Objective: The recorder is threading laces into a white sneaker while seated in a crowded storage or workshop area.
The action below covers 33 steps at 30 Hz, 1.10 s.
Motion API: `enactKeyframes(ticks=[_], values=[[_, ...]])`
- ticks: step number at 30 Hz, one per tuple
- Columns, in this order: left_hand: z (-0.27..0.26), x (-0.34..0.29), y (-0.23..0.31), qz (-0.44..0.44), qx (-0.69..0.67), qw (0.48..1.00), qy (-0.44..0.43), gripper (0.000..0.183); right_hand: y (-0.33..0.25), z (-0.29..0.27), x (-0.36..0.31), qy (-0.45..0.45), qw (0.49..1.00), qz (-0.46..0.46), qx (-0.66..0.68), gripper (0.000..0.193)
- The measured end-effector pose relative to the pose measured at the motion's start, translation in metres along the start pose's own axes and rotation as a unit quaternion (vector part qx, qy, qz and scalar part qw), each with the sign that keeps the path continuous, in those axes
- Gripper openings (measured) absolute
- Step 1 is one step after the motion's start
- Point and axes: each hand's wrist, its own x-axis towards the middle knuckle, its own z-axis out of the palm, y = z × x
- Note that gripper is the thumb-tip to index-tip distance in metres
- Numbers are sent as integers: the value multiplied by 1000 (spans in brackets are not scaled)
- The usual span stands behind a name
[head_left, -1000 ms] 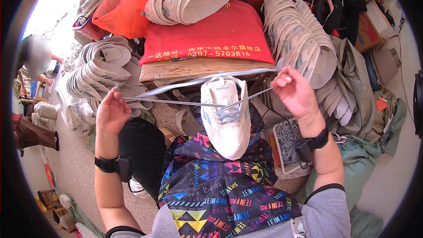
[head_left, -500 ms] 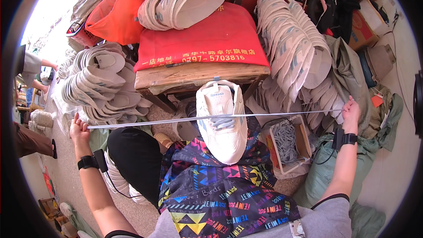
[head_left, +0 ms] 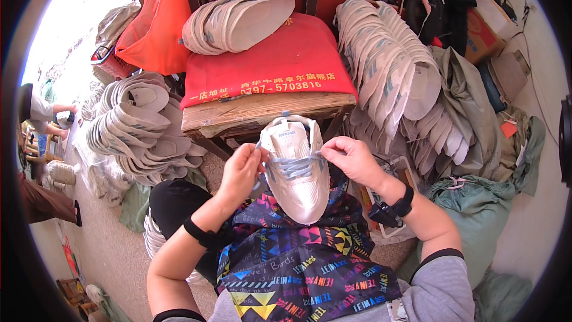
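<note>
One white shoe [head_left: 296, 170] lies on a patterned apron [head_left: 304, 262] in the lap, toe toward the person. Three stacks of uppers [head_left: 393, 65] surround a wooden bench [head_left: 262, 113] in a cluttered room. Left hand [head_left: 240, 170] and right hand [head_left: 351, 160] flank the shoe, each pinching the pale blue lace [head_left: 292, 167].

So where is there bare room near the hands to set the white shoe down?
The nearest bare patch is the worn wooden bench edge, between the red cloth and the white mesh shoe. Bare floor lies on the left. Stacks of pale insoles crowd both sides.
</note>
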Motion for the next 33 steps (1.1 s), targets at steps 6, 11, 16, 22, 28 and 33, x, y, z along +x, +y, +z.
enactKeyframes(ticks=[6, 11, 16, 22, 28, 33], values=[[7, -12, 10, -26, 32, 998, -41, 26, -12, 0, -2, 9, 998, 17, -64, 22], [11, -18, 23, -51, 42, 997, -27, 28, -9, -2, 4, 21, 994, 25, -100, 22], [10, -21, 28, -131, -13, 991, -34, 26, -23, 4, 2, 64, 988, -6, -142, 18], [7, -15, 14, -100, 12, 995, -24, 25, -34, 15, 4, 120, 911, -254, -301, 15], [19, -9, 24, 72, 314, 947, 8, 28, -28, 12, 5, 16, 976, -122, -182, 9], [-4, 2, 53, 235, 439, 865, -58, 17, -42, -4, 14, -25, 915, -256, -310, 19]])
